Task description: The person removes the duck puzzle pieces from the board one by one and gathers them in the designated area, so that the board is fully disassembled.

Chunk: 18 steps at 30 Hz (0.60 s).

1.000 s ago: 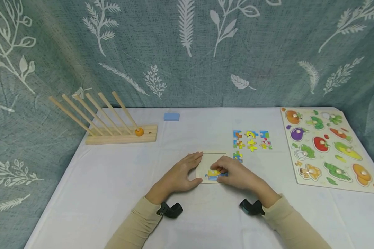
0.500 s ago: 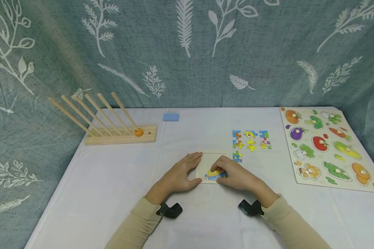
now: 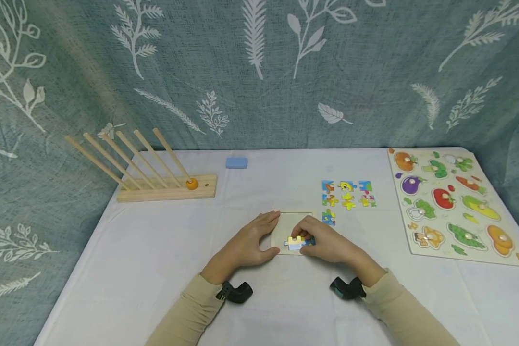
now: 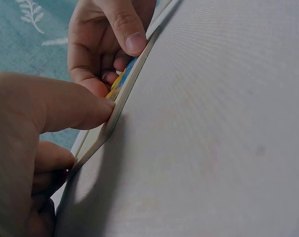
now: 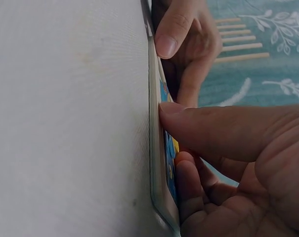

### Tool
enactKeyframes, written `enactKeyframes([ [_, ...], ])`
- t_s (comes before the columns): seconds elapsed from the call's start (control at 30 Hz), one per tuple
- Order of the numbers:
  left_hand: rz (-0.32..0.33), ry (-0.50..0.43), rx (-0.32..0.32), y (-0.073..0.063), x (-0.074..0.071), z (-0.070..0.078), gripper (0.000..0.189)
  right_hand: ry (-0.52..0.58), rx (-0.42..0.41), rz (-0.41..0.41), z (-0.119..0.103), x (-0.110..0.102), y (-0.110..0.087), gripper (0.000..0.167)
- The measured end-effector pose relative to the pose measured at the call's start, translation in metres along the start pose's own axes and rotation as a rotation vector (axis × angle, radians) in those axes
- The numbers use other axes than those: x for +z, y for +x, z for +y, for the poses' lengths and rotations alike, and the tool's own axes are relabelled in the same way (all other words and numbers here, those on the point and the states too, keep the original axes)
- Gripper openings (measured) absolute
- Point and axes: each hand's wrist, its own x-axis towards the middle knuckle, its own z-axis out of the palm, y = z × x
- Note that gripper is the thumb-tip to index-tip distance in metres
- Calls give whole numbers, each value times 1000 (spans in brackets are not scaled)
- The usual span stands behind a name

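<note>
A small pale wooden puzzle tray (image 3: 290,221) lies on the table between my hands. My left hand (image 3: 251,242) rests along its left side, fingers extended toward the far corner and thumb at the near corner. Low in the tray sits a yellow-and-blue jigsaw piece (image 3: 294,243). My right hand (image 3: 326,240), fingers curled, pinches a blue jigsaw piece (image 3: 310,242) beside it, partly covered. In the right wrist view the thumb touches the tray's near rim (image 5: 156,143) and the blue piece. Several loose jigsaw pieces (image 3: 348,197) lie in rows beyond my right hand.
At the back left stands a wooden peg rack (image 3: 166,193) with one orange bead (image 3: 192,183). A blue block (image 3: 236,163) lies near the back edge. On the right is a vegetable knob-puzzle board (image 3: 456,206). A patterned curtain (image 3: 277,110) hangs behind the table.
The yellow-and-blue piece looks brighter now, catching more light. Both hands keep nearly the same place, and the head view has shifted very slightly.
</note>
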Motion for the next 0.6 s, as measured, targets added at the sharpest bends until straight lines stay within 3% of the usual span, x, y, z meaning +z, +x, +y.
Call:
enactKeyframes([
  [0.27, 4, -3, 3, 0, 1, -1, 71, 35, -19, -7, 2, -1, -1, 27],
  [0.6, 9, 8, 6, 0, 1, 0, 72, 59, 29, -11, 0, -1, 0, 29],
])
